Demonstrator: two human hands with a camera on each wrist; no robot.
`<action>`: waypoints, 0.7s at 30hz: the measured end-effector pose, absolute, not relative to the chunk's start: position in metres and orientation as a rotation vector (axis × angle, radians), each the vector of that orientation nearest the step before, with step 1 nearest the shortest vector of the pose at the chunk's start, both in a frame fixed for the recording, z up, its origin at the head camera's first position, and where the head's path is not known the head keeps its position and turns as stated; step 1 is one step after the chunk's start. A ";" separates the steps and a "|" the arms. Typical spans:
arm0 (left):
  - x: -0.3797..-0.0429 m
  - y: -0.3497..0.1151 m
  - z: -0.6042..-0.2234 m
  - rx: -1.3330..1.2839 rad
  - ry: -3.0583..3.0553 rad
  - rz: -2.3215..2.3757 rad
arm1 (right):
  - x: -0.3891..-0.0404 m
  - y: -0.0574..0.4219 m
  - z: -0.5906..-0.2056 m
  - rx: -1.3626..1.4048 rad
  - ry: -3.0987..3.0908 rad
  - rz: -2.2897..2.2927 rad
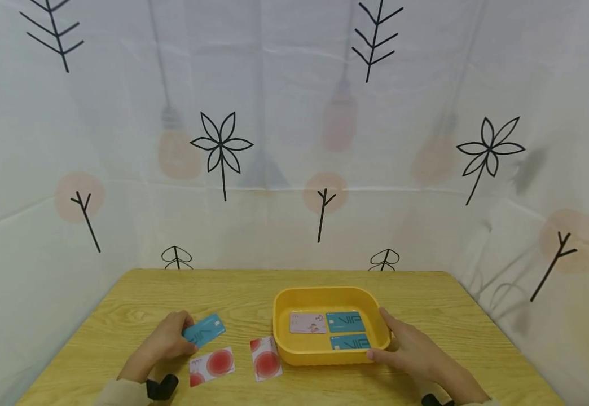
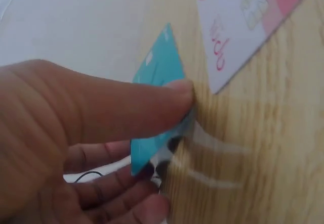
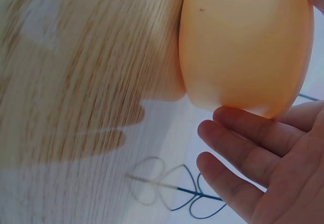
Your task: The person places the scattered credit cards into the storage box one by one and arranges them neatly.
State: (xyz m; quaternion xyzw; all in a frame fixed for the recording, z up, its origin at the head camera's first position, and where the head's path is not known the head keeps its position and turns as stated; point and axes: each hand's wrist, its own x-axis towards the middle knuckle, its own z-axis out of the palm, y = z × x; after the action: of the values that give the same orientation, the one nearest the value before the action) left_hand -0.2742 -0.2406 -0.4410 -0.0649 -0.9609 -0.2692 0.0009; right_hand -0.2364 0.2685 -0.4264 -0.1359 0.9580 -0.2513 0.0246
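Observation:
In the head view my left hand (image 1: pixel 169 336) pinches a blue card (image 1: pixel 205 330) just over the left part of the table. In the left wrist view the thumb lies across the blue card (image 2: pixel 161 64), with the fingers behind it. My right hand (image 1: pixel 408 347) touches the right end of a yellow plastic tray (image 1: pixel 285 357), thumb at the near corner and fingers along the side, fairly straight. Inside the tray lie a pale pink card (image 1: pixel 307 323) and two blue VIP cards, one (image 1: pixel 345 322) behind the other (image 1: pixel 350 341).
Two red-and-white cards lie on the wooden table (image 1: pixel 213 293): one (image 1: pixel 212 365) near my left hand, another (image 1: pixel 266 358) beside the tray's left side. A white printed curtain (image 1: pixel 284 225) encloses the table's back and sides.

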 end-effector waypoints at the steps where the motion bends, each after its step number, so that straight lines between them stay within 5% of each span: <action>1: -0.275 -0.241 -0.442 -0.207 -2.999 -0.868 | -0.236 0.269 -0.427 -0.419 2.963 -0.776; 21: -0.276 -0.239 -0.445 -0.183 -2.813 -0.881 | -0.235 0.268 -0.427 -0.423 2.972 -0.778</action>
State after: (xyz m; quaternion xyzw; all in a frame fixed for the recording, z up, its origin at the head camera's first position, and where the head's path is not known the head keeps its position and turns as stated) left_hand -0.2760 -0.2388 -0.4449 -0.0616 -0.9482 -0.2970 0.0939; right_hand -0.2355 0.2685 -0.4270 -0.1363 0.9582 -0.2508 0.0202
